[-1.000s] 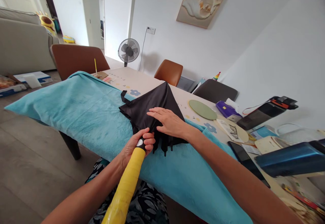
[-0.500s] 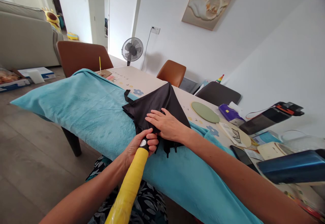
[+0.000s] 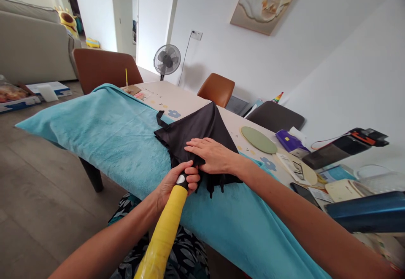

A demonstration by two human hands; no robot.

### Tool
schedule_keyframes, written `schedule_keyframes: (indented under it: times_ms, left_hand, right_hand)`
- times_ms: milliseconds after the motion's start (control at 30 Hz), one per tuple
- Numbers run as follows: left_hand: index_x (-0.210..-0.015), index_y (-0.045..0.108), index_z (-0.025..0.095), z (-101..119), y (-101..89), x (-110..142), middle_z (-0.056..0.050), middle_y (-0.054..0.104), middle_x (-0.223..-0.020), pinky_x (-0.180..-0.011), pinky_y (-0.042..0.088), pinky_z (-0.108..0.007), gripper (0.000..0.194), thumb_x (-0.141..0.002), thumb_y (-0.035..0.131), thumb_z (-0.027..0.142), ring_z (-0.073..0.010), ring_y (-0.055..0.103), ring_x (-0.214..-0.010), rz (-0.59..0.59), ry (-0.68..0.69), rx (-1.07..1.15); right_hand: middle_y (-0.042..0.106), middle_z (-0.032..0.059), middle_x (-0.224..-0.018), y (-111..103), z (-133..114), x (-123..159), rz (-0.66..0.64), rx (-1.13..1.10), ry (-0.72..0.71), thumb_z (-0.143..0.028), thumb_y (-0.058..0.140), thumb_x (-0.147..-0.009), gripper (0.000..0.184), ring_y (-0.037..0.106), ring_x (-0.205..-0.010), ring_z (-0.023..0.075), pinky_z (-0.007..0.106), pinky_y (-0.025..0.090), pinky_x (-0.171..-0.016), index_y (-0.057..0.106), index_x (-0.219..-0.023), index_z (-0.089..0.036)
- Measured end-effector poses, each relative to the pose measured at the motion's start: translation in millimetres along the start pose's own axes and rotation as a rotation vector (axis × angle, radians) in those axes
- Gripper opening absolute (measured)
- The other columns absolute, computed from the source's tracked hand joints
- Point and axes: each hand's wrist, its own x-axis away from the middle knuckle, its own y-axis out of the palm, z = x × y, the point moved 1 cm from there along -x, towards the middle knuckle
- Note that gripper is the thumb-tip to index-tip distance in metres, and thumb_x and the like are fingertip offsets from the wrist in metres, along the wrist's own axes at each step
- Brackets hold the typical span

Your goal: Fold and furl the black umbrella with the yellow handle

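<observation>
A black umbrella (image 3: 202, 129) lies loosely folded over a turquoise blanket (image 3: 126, 140), its canopy bunched and its strap sticking out at the left. The rib tips hang near the front. Its yellow-wrapped handle (image 3: 164, 228) points back toward me, with a dark collar and a white button at the top. My left hand (image 3: 182, 180) is closed around the handle's top end, thumb just above the button. Flat across the canopy lies my right hand (image 3: 213, 154), fingers stretched out and pointing left, right beside the left hand.
The blanket covers the near side of a pale table (image 3: 183, 97). To the right are a green oval mat (image 3: 258, 140), a phone (image 3: 305, 194), glasses (image 3: 298, 169), a blue bottle (image 3: 370, 211) and a black bottle (image 3: 337, 150). Chairs and a fan (image 3: 167, 60) stand beyond.
The right hand's fingers have drawn closer together on the canopy. The left hand keeps its grip on the umbrella handle. The whole view has shifted slightly.
</observation>
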Motion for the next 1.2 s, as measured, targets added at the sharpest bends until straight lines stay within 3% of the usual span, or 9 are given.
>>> schedule_keyframes:
  times_ms: [333, 500, 600, 800, 933, 1067, 1200]
  left_hand:
    - [-0.088, 0.048, 0.009, 0, -1.0, 0, 0.006, 0.044, -0.054, -0.042, 0.039, -0.018, 0.008, -0.086, 0.047, 0.017, -0.0063, 0.043, -0.046, -0.020, 0.020, 0.030]
    - [-0.090, 0.049, 0.008, 0, 1.4, 0, 0.006, 0.045, -0.054, -0.042, 0.039, -0.017, 0.009, -0.085, 0.048, 0.016, -0.0058, 0.044, -0.046, -0.025, 0.025, 0.054]
    - [-0.088, 0.050, 0.008, 0, 2.8, 0, 0.006, 0.044, -0.052, -0.043, 0.042, -0.016, 0.009, -0.084, 0.050, 0.016, -0.0057, 0.045, -0.046, 0.032, 0.035, 0.018]
    - [-0.079, 0.054, 0.010, 2, 9.1, 1, -0.003, 0.058, -0.067, -0.050, 0.051, -0.026, 0.018, -0.077, 0.059, 0.026, -0.0143, 0.059, -0.059, 0.373, 0.050, -0.446]
    - [-0.080, 0.052, 0.013, 6, 19.4, 6, -0.005, 0.060, -0.072, -0.047, 0.050, -0.031, 0.025, -0.067, 0.070, 0.025, -0.0161, 0.058, -0.057, 0.461, 0.105, -0.785]
    - [-0.079, 0.051, 0.014, 9, 24.4, 8, -0.005, 0.061, -0.073, -0.052, 0.051, -0.032, 0.030, -0.067, 0.071, 0.033, -0.0157, 0.059, -0.059, 0.528, 0.189, -0.943]
    - [-0.076, 0.052, 0.013, 9, 21.1, 3, -0.007, 0.062, -0.071, -0.051, 0.051, -0.032, 0.027, -0.067, 0.071, 0.030, -0.0174, 0.060, -0.057, 0.482, 0.061, -0.958]
  right_hand:
    - [0.051, 0.0119, -0.127, 12, 8, -10, 0.066, 0.204, -0.128, -0.002, 0.048, -0.071, 0.053, 0.039, -0.122, 0.0233, 0.043, 0.028, -0.098, 0.048, -0.122, -0.014]
    - [0.060, 0.0120, -0.107, 19, 14, -22, 0.069, 0.216, -0.188, -0.005, 0.049, -0.072, 0.033, 0.048, -0.108, 0.0218, 0.040, 0.028, -0.094, 0.054, -0.104, -0.012]
    - [0.061, 0.0092, -0.092, 20, 15, -27, 0.032, 0.224, -0.206, -0.007, 0.051, -0.072, 0.018, 0.051, -0.096, 0.0205, 0.037, 0.029, -0.090, 0.056, -0.089, -0.013]
    - [0.058, 0.0061, -0.084, 18, 15, -28, -0.067, 0.210, -0.228, -0.008, 0.052, -0.076, 0.008, 0.049, -0.089, 0.0182, 0.034, 0.028, -0.087, 0.054, -0.079, -0.015]
    - [0.058, 0.0052, -0.083, 14, 15, -27, -0.119, 0.179, -0.246, -0.007, 0.053, -0.076, 0.007, 0.049, -0.084, 0.0163, 0.032, 0.029, -0.084, 0.053, -0.076, -0.014]
    - [0.058, 0.0054, -0.084, 12, 15, -26, -0.132, 0.168, -0.234, -0.008, 0.054, -0.075, 0.007, 0.049, -0.085, 0.0169, 0.033, 0.029, -0.086, 0.055, -0.078, -0.014]
    - [0.059, 0.0054, -0.087, 12, 13, -26, -0.184, 0.193, -0.216, -0.010, 0.054, -0.076, 0.008, 0.050, -0.089, 0.0187, 0.036, 0.028, -0.089, 0.057, -0.082, -0.015]
